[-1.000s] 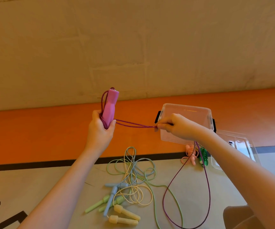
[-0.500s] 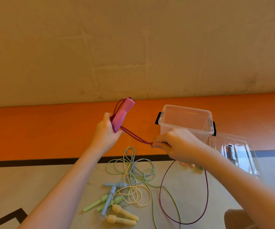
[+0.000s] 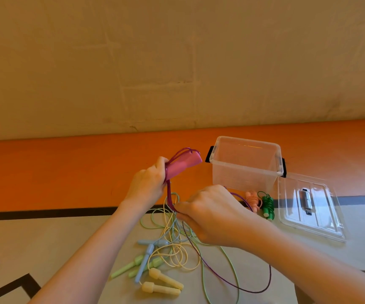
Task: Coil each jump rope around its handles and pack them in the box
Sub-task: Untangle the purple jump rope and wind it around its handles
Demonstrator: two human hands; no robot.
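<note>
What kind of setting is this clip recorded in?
Probably a gym or sports hall floor: painted floor with a black line, an orange band below a plain wall, and loose jump ropes beside a clear box.

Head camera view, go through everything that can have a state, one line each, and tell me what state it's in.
Purple rope: partly coiled, rest trailing loose on the floor.
Pink handles: gripped together in the left hand.
Right hand: pinching the purple rope.
Clear box: open, nothing visible inside.
Lid: off, lying beside the box.
Peach rope: coiled, on the floor.
Dark green rope: coiled, on the floor.
Light green, blue, yellow ropes: uncoiled, tangled.
</note>
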